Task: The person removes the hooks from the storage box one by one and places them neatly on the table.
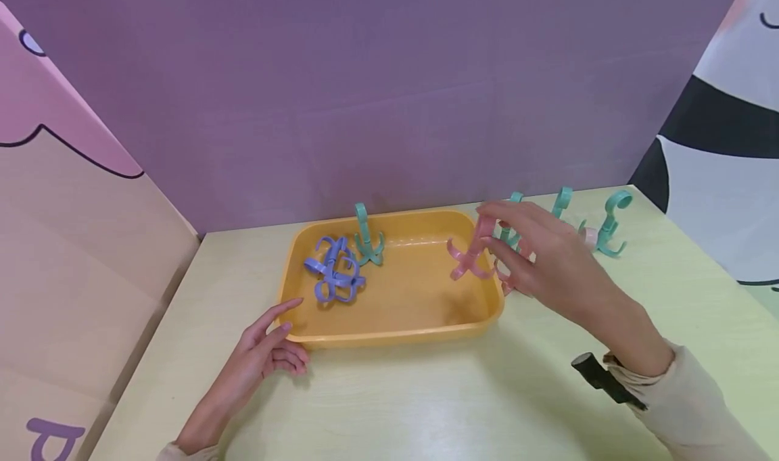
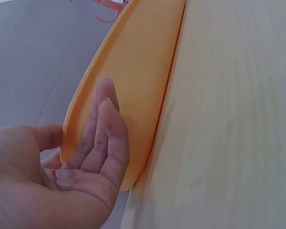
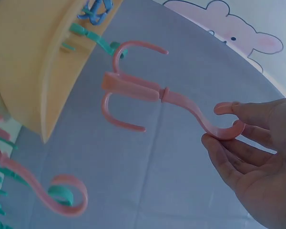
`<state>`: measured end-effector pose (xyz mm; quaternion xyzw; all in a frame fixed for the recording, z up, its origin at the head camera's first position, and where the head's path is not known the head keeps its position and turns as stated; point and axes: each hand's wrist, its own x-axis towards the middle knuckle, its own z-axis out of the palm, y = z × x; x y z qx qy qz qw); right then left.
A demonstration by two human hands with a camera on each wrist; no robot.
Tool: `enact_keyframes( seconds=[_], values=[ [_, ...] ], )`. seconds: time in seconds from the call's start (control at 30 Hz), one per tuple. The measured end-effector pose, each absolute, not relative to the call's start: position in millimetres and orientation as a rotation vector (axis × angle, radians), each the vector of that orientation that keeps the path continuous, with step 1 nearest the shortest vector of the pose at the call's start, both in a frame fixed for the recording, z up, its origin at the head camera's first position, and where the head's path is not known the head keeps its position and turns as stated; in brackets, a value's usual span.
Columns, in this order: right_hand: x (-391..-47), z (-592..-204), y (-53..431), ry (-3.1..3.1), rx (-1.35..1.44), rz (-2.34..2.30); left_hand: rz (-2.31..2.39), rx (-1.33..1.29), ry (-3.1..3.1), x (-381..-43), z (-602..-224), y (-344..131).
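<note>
My right hand [image 1: 556, 265] pinches the curled end of a pink four-clawed hook [image 1: 467, 261] between thumb and fingers. Its claws hang downward over the right side of a yellow tray [image 1: 389, 340]. In the right wrist view the pink hook's stem [image 3: 133, 88] shows whole, clear of the tray. My left hand [image 1: 264, 346] is at the tray's near left corner, index finger reaching over the rim, other fingers loosely bent outside the wall. Inside the tray lie tangled purple hooks [image 1: 335, 275] on the left and a green hook [image 1: 365, 241] behind them.
Beyond my right hand, several green hooks [image 1: 608, 224] and some pink ones stand on the pale table [image 1: 389, 407], partly hidden by the hand. A purple wall panel [image 1: 389, 109] rises along the table's back edge. Printed panels flank both sides.
</note>
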<state>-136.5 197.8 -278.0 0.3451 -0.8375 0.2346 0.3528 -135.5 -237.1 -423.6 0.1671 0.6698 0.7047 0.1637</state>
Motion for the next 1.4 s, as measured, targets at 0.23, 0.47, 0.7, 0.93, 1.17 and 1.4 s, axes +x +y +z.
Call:
enact_keyframes(
  seconds=[0.23, 0.47, 0.7, 0.93, 1.17, 1.4],
  values=[
    [-129.9, -265.4, 220.7, -2.106, 0.809, 0.613, 2.007, 0.458, 1.907, -135.4, -422.2, -236.2],
    [-124.6, -255.8, 242.3, -2.104, 0.727, 0.559, 2.005, 0.461, 1.906, -135.6, -423.2, -237.2],
    [-121.3, -249.5, 263.8, -2.104, 0.638, 0.507, 2.006, 0.466, 1.903, -136.2, -424.3, -237.5],
    [-121.4, -248.2, 284.1, -2.07, 0.536, 0.501, 2.016, 0.472, 1.899, -136.6, -425.2, -238.3],
    [-120.6, -253.4, 303.1, -2.105, 0.412, 0.48, 2.017, 0.465, 1.904, -135.8, -425.4, -239.0],
    [-119.3, -264.0, 327.2, -2.178, 0.368, 0.465, 2.018, 0.47, 1.906, -136.0, -425.2, -238.1]
  ],
)
